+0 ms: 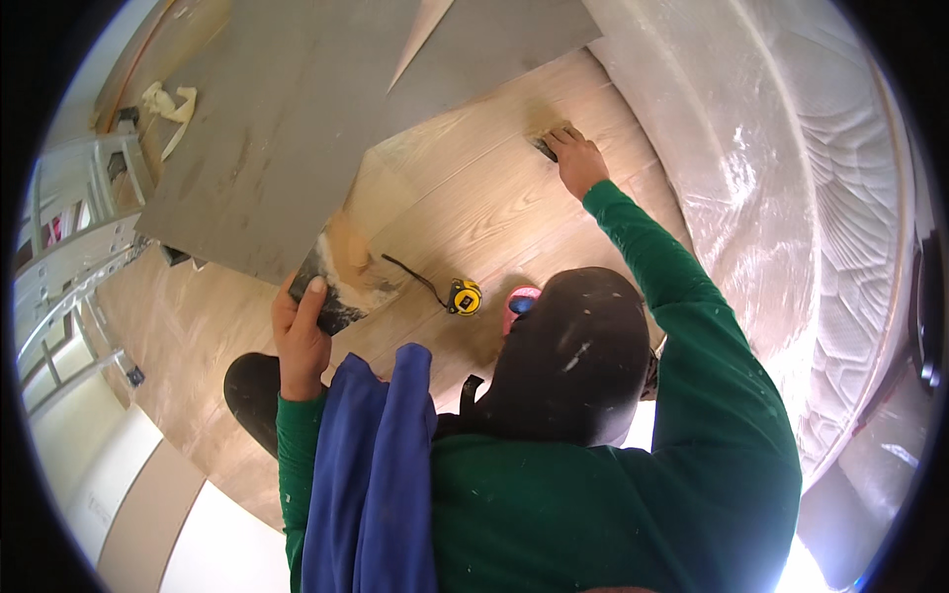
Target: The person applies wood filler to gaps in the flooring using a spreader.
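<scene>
My left hand (301, 336) is closed, thumb on top, on the edge of a dark flat piece (341, 314) smeared with white powder, beside the corner of a large grey sheet (267, 128). Farther off to the right, my right hand (576, 158) reaches down to the wood-look floor (474, 188). Its fingers curl over a small dark object (544, 148), whose kind I cannot make out. Between the hands lies a yellow and black tape measure (465, 296) with a black strap. A pink and blue thing (519, 304) shows partly beside my knee.
A mattress (850, 208) in clear plastic runs along the right side. An aluminium ladder (79, 257) lies at the left. Crumpled cream material (173, 111) rests at the far left, near the grey sheet. A blue cloth (371, 474) hangs in front of my left side.
</scene>
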The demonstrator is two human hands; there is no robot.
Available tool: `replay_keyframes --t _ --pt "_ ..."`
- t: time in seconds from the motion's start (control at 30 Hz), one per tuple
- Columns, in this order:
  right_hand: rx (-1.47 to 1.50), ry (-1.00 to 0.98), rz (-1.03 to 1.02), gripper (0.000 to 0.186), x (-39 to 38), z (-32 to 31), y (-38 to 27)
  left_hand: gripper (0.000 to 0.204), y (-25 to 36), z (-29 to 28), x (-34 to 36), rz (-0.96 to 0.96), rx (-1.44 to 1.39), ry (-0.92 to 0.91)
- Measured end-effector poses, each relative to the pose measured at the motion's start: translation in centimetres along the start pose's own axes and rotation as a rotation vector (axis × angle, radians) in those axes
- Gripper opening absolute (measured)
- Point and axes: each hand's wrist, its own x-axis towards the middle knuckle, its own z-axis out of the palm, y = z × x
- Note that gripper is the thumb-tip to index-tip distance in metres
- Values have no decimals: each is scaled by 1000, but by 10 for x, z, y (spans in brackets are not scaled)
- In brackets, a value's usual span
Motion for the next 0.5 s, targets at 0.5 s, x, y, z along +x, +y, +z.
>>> replay_keyframes --t 0.5 --pt "-131 -165 553 31 89 -2 94 31 0 -13 -9 -42 -42 17"
